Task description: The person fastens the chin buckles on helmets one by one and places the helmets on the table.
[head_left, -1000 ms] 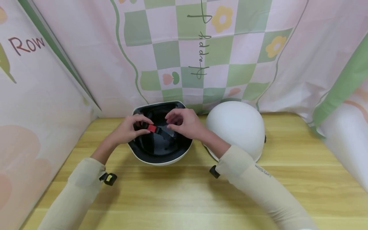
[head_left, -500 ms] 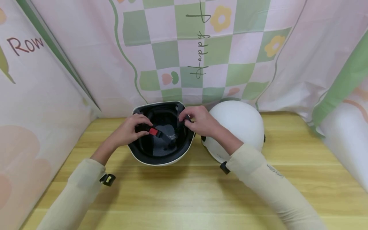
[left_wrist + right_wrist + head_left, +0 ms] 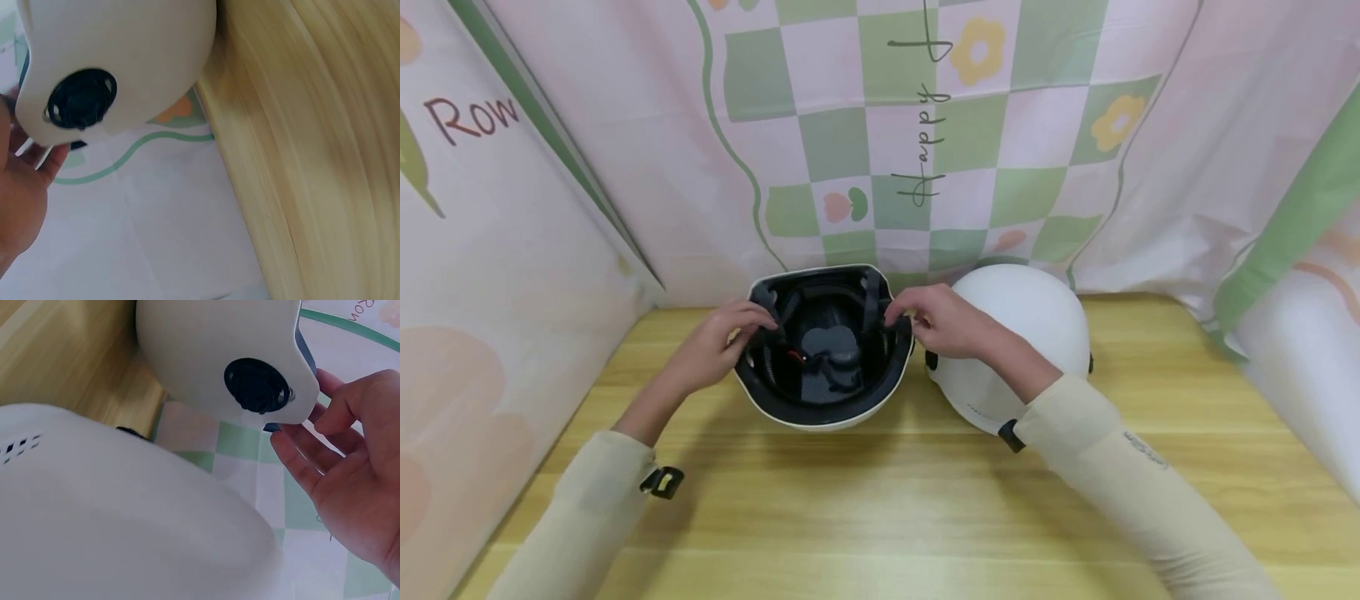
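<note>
Upturned on the bench, between both hands: a white helmet. Rests crown down, hollow side up, front-to-back line along 12 to 6 o'clock, flatter edge toward 12, rounder edge toward 6; long axis hard to judge. At its 9 o'clock rim, left hand; at 3, right hand; fingers bent, actual grip impossible to tell. Near, toward 3 o'clock: second helmet, crown up.

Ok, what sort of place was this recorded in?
Probably an indoor work booth screened with cloth: pastel printed curtains hang behind and at both sides of a wood-grain tabletop, which bears an upturned helmet and a white dome-up helmet.
</note>
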### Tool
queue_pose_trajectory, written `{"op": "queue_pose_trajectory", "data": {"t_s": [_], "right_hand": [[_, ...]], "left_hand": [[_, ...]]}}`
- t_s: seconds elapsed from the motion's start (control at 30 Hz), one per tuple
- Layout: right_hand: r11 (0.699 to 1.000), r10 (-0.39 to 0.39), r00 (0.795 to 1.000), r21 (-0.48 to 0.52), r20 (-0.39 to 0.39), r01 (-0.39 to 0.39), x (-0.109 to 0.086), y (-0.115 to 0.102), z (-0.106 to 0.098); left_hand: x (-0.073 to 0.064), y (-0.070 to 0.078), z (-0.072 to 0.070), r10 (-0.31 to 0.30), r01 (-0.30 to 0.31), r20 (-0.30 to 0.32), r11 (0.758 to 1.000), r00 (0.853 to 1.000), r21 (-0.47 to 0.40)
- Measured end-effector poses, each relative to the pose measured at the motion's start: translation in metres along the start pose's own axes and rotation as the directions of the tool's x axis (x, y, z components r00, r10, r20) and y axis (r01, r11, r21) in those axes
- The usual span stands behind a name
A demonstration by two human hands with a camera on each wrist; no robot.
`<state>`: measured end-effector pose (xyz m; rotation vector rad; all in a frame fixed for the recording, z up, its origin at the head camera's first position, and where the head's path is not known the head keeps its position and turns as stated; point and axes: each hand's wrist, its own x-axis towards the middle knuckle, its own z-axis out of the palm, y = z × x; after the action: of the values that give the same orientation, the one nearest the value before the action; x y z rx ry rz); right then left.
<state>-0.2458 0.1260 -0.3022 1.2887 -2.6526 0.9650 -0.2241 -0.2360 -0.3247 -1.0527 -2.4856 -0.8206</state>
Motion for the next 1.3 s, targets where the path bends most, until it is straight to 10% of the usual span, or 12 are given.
{"op": "queue_pose_trajectory", "data": {"t_s": [0.57,1.3], "right_hand": [[0.998,-0.054,0.995,-0.007,0.088,0.054,-0.011,0.012,-0.006],[0.99,-0.084,0.994,-0.106,0.074,0.092,-0.007,0.019,0.001]], "left_hand": [[-0.031,-0.007,-0.016,0.034,-0.036,0.053,0.999,0.998,0.031],[-0.038,-0.01,-0.01,0.054,-0.054,0.001,0.995,0.999,0.081]]}}
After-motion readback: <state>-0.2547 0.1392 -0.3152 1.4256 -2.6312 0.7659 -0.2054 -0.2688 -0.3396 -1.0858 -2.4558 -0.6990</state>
